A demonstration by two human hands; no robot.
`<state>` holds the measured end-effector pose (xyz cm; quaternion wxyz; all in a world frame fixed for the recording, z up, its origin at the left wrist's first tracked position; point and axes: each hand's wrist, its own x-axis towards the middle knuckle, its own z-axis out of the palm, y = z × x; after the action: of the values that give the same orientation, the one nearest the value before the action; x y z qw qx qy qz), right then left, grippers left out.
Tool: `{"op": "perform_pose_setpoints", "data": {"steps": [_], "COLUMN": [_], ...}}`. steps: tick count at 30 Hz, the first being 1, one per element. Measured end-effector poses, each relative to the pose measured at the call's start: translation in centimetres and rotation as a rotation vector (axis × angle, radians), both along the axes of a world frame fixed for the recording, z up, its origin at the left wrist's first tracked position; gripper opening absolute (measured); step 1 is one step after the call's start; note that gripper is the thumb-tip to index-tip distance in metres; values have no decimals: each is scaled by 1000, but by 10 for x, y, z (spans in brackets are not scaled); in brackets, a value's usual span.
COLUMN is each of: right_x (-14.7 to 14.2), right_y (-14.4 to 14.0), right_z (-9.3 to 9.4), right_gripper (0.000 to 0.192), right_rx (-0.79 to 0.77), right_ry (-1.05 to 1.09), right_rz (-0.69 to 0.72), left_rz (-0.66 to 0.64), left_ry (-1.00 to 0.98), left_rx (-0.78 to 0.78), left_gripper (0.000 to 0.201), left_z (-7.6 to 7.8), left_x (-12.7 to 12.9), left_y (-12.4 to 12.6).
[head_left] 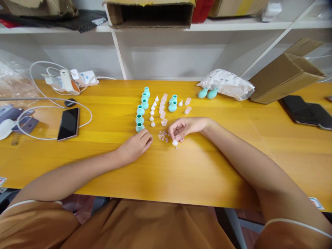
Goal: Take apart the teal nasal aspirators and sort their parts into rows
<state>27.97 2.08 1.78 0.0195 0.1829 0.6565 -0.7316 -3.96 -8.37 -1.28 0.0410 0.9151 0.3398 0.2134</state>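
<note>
My right hand [185, 128] pinches a small white cone-shaped piece [175, 142] against the yellow wooden table [197, 166]. Just left of it lies a scatter of tiny pink rings [163, 136]. My left hand [137, 145] rests on the table with fingers curled, touching the nearest teal bulb [139, 127] of a row of teal bulbs [142, 109]. Rows of small white cones [153, 112] and clear pink cups [162, 107] stand between the hands and the table's back. Two more teal bulbs [172, 103] stand to the right of them.
A black phone [68, 123] lies at the left among white cables and chargers [67, 81]. A plastic bag [227, 84] with two teal bulbs [208, 92], a cardboard box [285, 74] and dark cases [306, 111] sit at the right. White shelving stands behind.
</note>
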Motion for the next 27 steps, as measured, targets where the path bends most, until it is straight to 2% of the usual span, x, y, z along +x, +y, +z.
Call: {"op": "perform_pose_setpoints", "data": {"steps": [3,5,11,16,19,23,25,27], "right_x": [0,1,2,-1,-4,-12,-19,-26], "right_y": [1,1,0,-2,-8,-26,-42,-61], "right_z": [0,0,3,-2,1,14,17,12], "right_gripper": [39,39,38,40,41,37,37,38], "right_rx": [-17,-23,-35,-34,-2,93,161,225], "right_ry": [1,4,6,46,55,69,103,157], "right_rz": [1,-1,-10,-48,-132,-252,-391,-603], "left_rz": [9,13,-36,-79,-85,-103,-120,-144], "left_ry": [-51,-60,-54,-122,-173,-259,-333,-406], "left_rx": [-41,-48,37,11,-7,-70,-131,-191], "left_gripper": [12,17,18,11,8,12,13,11], "left_z": [0,0,0,-1,-1,3,6,9], "left_x": [0,-1,-1,-2,-2,0,2,4], "left_y": [0,0,0,1,2,-2,-5,-9]}}
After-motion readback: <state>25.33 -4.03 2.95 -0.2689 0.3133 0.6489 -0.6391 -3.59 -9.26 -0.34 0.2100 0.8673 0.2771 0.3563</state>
